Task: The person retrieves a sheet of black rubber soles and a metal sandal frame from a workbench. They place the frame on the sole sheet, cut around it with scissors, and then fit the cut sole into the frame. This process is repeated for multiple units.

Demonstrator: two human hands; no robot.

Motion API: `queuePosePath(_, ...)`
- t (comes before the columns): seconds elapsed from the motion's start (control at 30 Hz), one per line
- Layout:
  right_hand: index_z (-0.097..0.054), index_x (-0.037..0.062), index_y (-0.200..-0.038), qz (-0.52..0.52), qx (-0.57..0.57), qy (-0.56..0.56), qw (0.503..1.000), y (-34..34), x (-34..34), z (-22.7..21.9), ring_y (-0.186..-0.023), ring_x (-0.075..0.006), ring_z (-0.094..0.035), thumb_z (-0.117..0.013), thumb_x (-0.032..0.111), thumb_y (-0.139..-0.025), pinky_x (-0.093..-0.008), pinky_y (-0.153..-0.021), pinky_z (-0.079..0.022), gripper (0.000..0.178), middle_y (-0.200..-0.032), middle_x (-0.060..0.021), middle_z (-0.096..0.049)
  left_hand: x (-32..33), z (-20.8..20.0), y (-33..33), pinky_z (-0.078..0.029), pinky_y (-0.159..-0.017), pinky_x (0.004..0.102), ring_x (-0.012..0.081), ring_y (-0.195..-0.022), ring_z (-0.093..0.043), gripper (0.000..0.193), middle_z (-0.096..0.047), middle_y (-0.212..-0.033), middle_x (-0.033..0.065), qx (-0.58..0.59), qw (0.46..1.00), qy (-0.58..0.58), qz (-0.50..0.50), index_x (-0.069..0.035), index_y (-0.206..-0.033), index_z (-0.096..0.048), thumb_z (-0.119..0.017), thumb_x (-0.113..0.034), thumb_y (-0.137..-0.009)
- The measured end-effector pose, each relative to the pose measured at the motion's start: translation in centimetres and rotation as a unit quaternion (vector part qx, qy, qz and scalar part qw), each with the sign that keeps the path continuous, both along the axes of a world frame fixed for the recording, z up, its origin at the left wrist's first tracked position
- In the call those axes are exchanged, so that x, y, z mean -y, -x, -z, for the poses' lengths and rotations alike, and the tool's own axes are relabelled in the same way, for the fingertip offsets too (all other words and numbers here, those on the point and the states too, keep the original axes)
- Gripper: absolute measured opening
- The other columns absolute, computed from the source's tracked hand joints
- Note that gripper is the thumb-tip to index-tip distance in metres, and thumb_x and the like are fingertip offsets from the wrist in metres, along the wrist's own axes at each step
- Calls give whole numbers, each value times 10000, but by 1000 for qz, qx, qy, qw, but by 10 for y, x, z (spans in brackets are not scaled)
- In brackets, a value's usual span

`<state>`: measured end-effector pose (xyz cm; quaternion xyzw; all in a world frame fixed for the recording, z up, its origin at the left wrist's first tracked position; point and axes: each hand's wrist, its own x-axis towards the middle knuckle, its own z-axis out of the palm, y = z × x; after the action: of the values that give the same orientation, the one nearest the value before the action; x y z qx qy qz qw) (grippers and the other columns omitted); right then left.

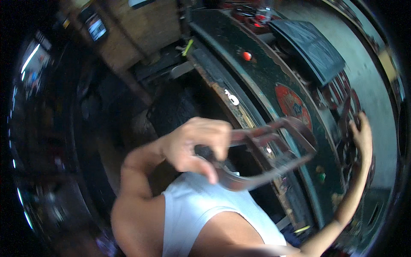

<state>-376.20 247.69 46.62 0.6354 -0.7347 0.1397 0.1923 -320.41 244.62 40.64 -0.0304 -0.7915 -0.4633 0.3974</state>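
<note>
A reddish-brown frame (pixel 274 169) with rounded corners and inner crossbars is in my left hand (pixel 199 143), held up in front of my chest. The fingers and thumb are closed round its near end. Out at the far right, my right hand (pixel 363 136) is at the edge of a group of similar brown slotted pieces (pixel 340 92). Its thumb and fingers are apart, with the tips beside or touching a dark brown piece. What lies behind those fingertips is hidden.
A long dark green bench (pixel 257 70) crosses diagonally, bearing a red round emblem (pixel 292 105) and an orange-red ball (pixel 247 56). A dark plastic-covered box (pixel 308 49) sits by the wall. A phone-like screen (pixel 95 28) is on brown boarding at upper left.
</note>
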Motion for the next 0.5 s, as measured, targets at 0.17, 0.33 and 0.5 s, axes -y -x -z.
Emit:
queuePosePath(0.17,-664,20,-948,-64,262,161,949,-179,-82,94,-862,-254,-643,-646,182,-943,-372,-796,-502,163,-902,-135,-670,5,54,-85,-392,-617,302,158,-691,-528,399,-567,-752,43,31,978,-120,-169,-55,-781,-622,-920,-313,-715)
queuePosePath(0.33,-547,18,-1334,95,245,-146,954,-304,-60,303,-1173,-439,-542,-763,343,-869,-508,-1025,-428,607,-1270,-230,-561,8,98,-135,-416,-647,284,145,-724,-527,295,-549,-792,51,171,926,-157,-299,4,-805,-616,-884,-101,-740)
queuePosePath(0.5,-515,35,-1351,204,171,-5,964,-292,-50,385,-1253,-402,-503,-795,388,-824,-498,-1082,-372,693,-1335,-211,-544,17,134,-175,-409,-664,249,94,-741,-498,229,-518,-805,20,159,899,-241,-331,24,-839,-595,-813,-42,-820)
